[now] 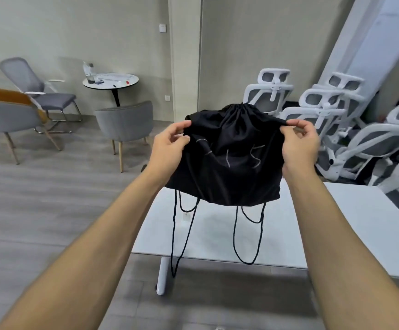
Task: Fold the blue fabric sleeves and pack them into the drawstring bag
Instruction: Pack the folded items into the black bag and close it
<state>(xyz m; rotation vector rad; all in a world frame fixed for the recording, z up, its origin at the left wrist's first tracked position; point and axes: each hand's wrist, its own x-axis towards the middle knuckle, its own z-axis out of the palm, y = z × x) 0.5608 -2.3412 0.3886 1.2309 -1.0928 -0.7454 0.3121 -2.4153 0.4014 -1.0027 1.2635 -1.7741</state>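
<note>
You hold the black drawstring bag (231, 158) up in the air, above the white table (336, 225). On its front there are pale handwritten marks; they look like "7 1 5", but the folds make this not sure. Your left hand (169, 148) pinches the left upper edge of the bag, and your right hand (300, 146) pinches the right upper edge. The mouth at the top is gathered closed, so the inside cannot be seen. The black cords (248, 234) hang down in loops below the bag, and a small pale tag (186, 217) hangs on the left cord. Far left stands a round table (110, 81) with small things on it.
</note>
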